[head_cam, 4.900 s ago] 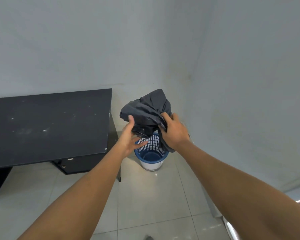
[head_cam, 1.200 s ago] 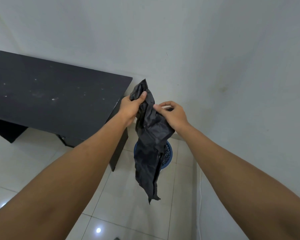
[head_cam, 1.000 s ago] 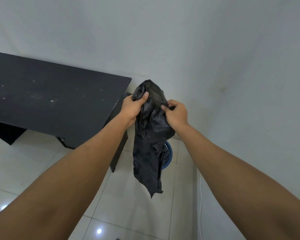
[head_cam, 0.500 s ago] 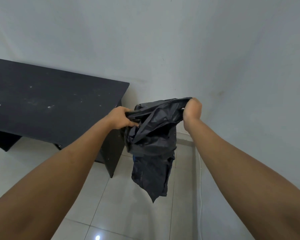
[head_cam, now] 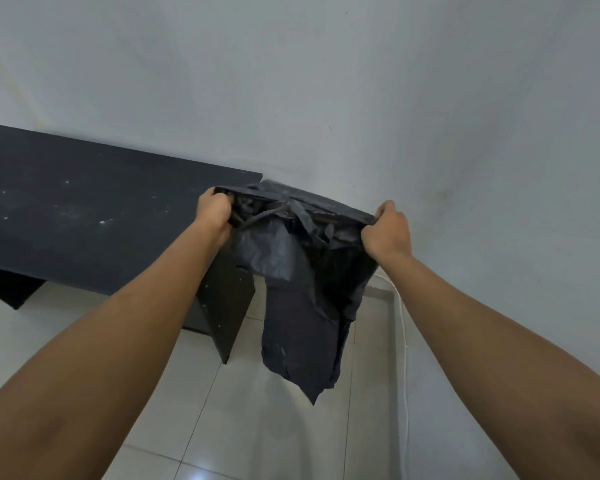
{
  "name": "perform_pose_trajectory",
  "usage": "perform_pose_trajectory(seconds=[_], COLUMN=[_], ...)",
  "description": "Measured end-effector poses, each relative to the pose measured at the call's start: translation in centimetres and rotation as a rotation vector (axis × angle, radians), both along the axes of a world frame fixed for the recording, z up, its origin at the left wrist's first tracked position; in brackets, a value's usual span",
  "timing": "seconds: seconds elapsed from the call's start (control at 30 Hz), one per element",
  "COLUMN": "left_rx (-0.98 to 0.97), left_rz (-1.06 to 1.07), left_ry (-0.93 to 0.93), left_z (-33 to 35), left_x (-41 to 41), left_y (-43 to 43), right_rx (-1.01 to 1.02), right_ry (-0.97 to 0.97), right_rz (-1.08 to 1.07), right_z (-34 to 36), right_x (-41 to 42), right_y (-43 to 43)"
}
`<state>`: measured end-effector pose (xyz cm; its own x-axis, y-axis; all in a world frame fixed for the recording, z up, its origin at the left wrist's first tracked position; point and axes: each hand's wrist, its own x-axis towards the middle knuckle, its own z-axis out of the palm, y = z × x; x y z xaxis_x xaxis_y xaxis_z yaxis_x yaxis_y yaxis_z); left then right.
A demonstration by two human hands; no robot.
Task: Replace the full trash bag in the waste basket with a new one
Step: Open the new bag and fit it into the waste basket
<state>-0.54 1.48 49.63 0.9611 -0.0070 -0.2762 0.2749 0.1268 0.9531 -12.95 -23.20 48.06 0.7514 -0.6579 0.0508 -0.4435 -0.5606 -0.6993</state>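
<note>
Both hands grip the trash bag [head_cam: 302, 299] mid-frame: left hand [head_cam: 215, 213] and right hand [head_cam: 387, 233] clench its rim, stretching the mouth wide. Thin, crinkled black plastic hangs limp, hiding the floor [head_cam: 284, 438] behind. Dusty matte counter [head_cam: 94, 209] sits left.

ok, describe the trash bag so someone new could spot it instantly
Start at the black desk on the left. Just right of its corner, the left hand and right hand hold the black trash bag stretched in mid-air. It is the only crumpled, hanging thing.
</note>
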Motion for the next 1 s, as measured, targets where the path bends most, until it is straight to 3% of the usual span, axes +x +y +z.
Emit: perform_pose_trajectory(seconds=[0.1, 0.17, 0.23, 0.3, 0.37, 0.43, 0.57, 0.63, 0.7, 0.83, 0.9, 0.93, 1.0], left_rx=[0.157, 0.309, 0.639, 1.007, 1.22, 1.162, 0.401, 0.151, 0.037, -0.062, 0.011, 0.107, 0.401], left_rz=[-0.054, -0.224, -0.493, -0.72, -0.73, -0.559, -0.18, -0.046, 0.056, 0.036, -0.093, -0.185, -0.463], left_ry=[0.012, -0.096, -0.315, -0.407, -0.344, -0.19, 0.196, 0.243, 0.257, 0.272, 0.234, 0.222, 0.203], left_z=[-0.9, -1.3, -2.0, -2.6, -3.3, -3.5, -3.0, -2.2, -1.7, -1.5, -1.1, -1.0, -1.3], left_x=[0.7, 0.3, 0.0, -0.6, -0.7, -0.8, -1.2, -1.5, -1.3, -1.1, -1.9, -2.3, -2.5], left_y=[0.3, 0.9, 1.9, 2.5, 2.7, 3.2, 3.0, 2.2, 1.4, 0.5, 0.5, 0.8, 1.8], right_rx=[0.149, 0.496, 0.775, 0.848, 0.81, 0.648, 0.246, 0.171, 0.169, -0.094, -0.087, 0.051, 0.566], right_ry=[0.104, -0.035, -0.201, -0.3, -0.326, -0.264, 0.076, 0.188, 0.266, 0.557, 0.506, 0.43, 0.204], right_rz=[-0.149, -0.264, -0.352, -0.388, -0.333, -0.203, 0.246, 0.382, 0.429, 0.472, 0.344, 0.246, 0.044], right_z=[0.7, 1.3, 1.9, 2.1, 1.9, 1.5, 0.6, 0.3, 0.2, -0.3, -0.8, -0.9, -1.4], right_x=[0.5, 1.3, 1.8, 2.1, 2.2, 2.2, 1.0, 0.4, 0.0, 0.0, 0.0, 0.0, 0.4], right_y=[0.1, 0.0, -0.4, -0.8, -1.0, -1.3, -1.8, -1.8, -2.1, -3.1, -3.7, -4.0, -4.3])
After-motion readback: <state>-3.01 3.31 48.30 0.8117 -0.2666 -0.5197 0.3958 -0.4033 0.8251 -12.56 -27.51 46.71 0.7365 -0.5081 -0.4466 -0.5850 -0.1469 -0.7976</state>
